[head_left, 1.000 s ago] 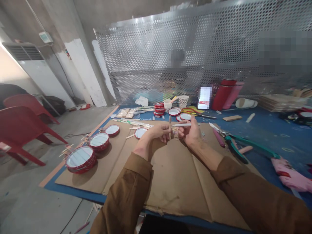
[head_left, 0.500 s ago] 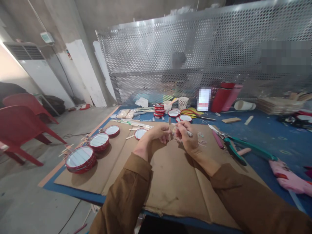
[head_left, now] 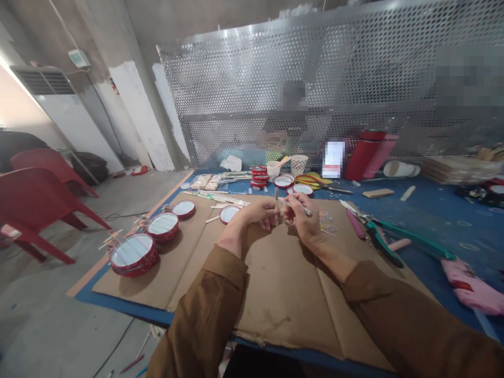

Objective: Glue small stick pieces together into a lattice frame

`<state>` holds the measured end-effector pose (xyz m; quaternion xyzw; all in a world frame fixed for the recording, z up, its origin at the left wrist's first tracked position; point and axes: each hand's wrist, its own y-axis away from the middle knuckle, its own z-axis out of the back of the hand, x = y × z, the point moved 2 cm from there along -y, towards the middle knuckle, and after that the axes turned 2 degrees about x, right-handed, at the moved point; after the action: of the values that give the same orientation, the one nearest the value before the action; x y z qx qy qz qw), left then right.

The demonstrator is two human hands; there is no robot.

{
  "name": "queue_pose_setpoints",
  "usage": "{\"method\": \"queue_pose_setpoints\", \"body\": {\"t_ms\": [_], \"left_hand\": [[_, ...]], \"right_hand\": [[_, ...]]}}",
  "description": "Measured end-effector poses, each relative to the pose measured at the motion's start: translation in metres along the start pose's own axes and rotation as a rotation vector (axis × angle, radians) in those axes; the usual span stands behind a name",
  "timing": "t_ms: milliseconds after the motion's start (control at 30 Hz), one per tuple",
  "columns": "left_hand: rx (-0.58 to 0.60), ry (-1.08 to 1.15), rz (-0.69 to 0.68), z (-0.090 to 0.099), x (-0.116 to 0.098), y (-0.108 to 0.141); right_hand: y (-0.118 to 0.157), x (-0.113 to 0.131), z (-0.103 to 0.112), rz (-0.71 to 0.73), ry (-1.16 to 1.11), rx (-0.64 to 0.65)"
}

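Note:
My left hand (head_left: 260, 212) is closed around a thin flat wooden stick (head_left: 276, 197), which stands upright between its fingers. Close beside it, my right hand (head_left: 307, 224) grips a slim whitish pen-like tool (head_left: 306, 211), its front end pointing at the stick. Whether the tip touches the wood cannot be made out. Both hands are above the cardboard sheet (head_left: 271, 283). A small red-rimmed drum (head_left: 229, 213) lies just left of my left hand, and colourful rubber bands (head_left: 326, 223) are scattered right of my right hand.
Three red drums (head_left: 134, 254) line the cardboard's left side. Pliers with teal handles (head_left: 384, 244) and a pink-handled tool (head_left: 355, 223) lie at right. Paper cups (head_left: 299, 165), scissors (head_left: 315, 181), a phone (head_left: 333, 159) and a red bottle (head_left: 365, 155) stand or lie along the metal mesh screen (head_left: 236, 94).
The view has shifted slightly. My right hand has turned a little, changing the tool's slant near the stick. Both hands keep their holds.

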<state>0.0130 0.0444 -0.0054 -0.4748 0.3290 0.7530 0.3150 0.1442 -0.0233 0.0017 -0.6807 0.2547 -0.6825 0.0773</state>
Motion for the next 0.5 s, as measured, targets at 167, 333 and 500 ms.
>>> {"method": "queue_pose_setpoints", "body": {"t_ms": [167, 333, 500], "left_hand": [[-0.009, -0.004, -0.003, -0.0009, -0.0036, 0.0012], [-0.008, -0.004, 0.004, -0.0003, -0.0039, 0.0018], [0.0, 0.009, -0.009, -0.0001, -0.0024, 0.0009]], "right_hand": [[-0.0005, -0.0021, 0.0004, -0.013, 0.007, 0.026], [-0.0008, -0.0022, 0.0009, -0.008, -0.005, 0.03], [-0.0009, -0.0031, 0.0013, -0.018, 0.003, 0.021]]}}
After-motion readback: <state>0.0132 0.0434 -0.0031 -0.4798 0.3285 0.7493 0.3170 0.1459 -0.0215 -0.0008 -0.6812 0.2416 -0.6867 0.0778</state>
